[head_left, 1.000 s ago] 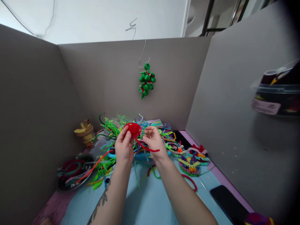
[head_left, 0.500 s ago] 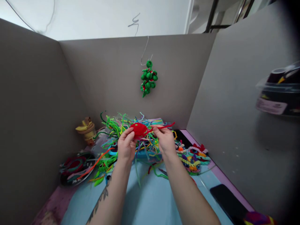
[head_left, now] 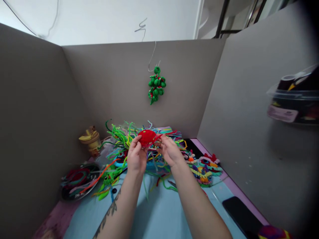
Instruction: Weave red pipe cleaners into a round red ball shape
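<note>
A rounded, fuzzy red pipe-cleaner piece with a few light spots is held up over the pile. My left hand pinches its left edge between thumb and fingers. On the other side, my right hand is closed at the piece's right end, where a red pipe-cleaner tail sticks out past the fingers. Exactly how the right fingertips grip is partly hidden. Behind and below both hands lies a heap of multicoloured pipe cleaners, many of them green.
A green ornament hangs from a wire on the back panel. Left are a yellowish pot and a round tray. Right are colourful finished pieces, a black phone and a wall-mounted container. Scissors lie on the blue mat.
My right hand has shifted left along the red tail, closer to the round piece, and its fingers have moved. My left hand keeps its pinch. The view has shifted slightly.
</note>
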### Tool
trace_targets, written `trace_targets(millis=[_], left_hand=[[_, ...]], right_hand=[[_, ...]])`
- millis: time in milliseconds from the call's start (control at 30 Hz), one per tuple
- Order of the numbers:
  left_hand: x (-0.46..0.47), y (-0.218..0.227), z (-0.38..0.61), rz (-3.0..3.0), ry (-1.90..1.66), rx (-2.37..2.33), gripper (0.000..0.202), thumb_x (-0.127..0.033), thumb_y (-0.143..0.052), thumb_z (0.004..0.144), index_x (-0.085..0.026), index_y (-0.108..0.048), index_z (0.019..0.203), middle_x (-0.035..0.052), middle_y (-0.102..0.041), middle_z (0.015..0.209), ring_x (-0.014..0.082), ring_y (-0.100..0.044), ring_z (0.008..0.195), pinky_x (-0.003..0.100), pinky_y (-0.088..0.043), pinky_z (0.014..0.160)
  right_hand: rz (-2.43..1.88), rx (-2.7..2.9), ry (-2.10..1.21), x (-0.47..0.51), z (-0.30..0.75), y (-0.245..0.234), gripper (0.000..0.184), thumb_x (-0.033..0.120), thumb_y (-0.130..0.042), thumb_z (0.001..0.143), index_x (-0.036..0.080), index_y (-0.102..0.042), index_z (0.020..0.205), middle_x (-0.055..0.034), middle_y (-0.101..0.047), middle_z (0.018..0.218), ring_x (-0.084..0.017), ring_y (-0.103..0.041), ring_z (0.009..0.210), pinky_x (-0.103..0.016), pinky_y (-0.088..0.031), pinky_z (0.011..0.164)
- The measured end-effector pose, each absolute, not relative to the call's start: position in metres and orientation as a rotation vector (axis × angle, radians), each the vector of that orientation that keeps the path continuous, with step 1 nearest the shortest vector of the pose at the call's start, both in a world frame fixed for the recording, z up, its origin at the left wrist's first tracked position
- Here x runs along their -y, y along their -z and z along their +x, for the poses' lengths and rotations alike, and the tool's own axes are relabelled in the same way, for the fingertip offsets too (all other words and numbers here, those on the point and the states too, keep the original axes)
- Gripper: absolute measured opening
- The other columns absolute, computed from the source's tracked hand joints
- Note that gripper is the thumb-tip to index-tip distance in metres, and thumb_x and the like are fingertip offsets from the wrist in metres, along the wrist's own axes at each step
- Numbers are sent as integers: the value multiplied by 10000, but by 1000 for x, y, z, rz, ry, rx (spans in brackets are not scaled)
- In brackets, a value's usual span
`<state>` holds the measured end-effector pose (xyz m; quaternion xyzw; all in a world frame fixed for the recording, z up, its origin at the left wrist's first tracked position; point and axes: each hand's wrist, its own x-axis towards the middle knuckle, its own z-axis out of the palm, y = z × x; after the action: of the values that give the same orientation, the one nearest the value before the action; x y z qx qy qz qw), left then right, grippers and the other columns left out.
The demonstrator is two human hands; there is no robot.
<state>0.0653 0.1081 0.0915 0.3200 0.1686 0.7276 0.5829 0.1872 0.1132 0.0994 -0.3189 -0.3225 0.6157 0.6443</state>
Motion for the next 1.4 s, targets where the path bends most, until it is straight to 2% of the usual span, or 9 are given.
trace_targets(millis=[233,300,400,467,767,933,1100,1300,1400], left_hand=[[-106,-88,73,849,-1719,-425,196,-244,-654,746,-239,-674,942,47,-670,1091,182,-618,1004,319,-458,899],[-103,-89,77,879,-1704,-429,286,-246,-643,763,-262,-646,1049,48,-650,1149,184,-606,1043,322,-440,931],[-99,-91,79,879,-1667,-401,525,-243,-625,789,-331,-476,1285,41,-644,1167,170,-615,1035,333,-427,951],[-98,-91,79,867,-1635,-409,620,-240,-637,782,-333,-394,1345,44,-652,1146,165,-625,1015,334,-431,943],[-99,-92,76,755,-1671,-537,619,-279,-720,718,-261,-448,1274,60,-662,1074,144,-653,874,258,-485,774],[-98,-99,73,722,-1681,-556,658,-208,-776,647,-236,-456,1221,59,-680,1027,145,-663,863,267,-489,803],[-102,-99,69,730,-1715,-575,716,-202,-799,610,-246,-435,1225,33,-698,911,148,-675,804,287,-489,815],[-102,-100,68,697,-1589,-508,551,-363,-683,739,-227,-467,1228,81,-647,1109,183,-641,924,301,-491,761],[-102,-100,67,673,-1584,-499,490,-349,-667,756,-227,-491,1197,73,-644,1102,178,-634,914,299,-487,742]], right_hand=[[-697,776,-1426,-109,177,-100,372,404,-823,512,179,-641,747,12,-660,680,-112,-533,577,-201,-354,467],[-665,719,-1414,-110,174,-99,367,399,-824,501,180,-644,735,0,-673,695,-116,-535,573,-206,-355,469],[-628,664,-1388,-114,172,-96,343,388,-828,488,185,-629,680,6,-670,683,-112,-528,569,-210,-363,485],[-613,647,-1376,-116,173,-94,325,371,-828,487,186,-620,655,20,-657,658,-104,-517,563,-210,-364,497],[-677,730,-1341,-111,174,-97,327,384,-820,482,172,-627,639,33,-623,627,-88,-483,554,-197,-358,517],[-695,871,-1286,-108,168,-98,303,378,-794,528,170,-576,559,54,-561,543,-68,-403,499,-197,-327,510],[-686,888,-1300,-106,163,-99,280,378,-786,535,177,-602,600,40,-595,586,-87,-436,527,-218,-354,534],[-675,782,-1332,-106,164,-99,311,396,-795,520,185,-589,620,44,-595,591,-95,-480,551,-208,-356,517],[-681,764,-1365,-108,164,-98,314,392,-802,515,183,-616,656,34,-624,617,-96,-497,550,-204,-353,501]])
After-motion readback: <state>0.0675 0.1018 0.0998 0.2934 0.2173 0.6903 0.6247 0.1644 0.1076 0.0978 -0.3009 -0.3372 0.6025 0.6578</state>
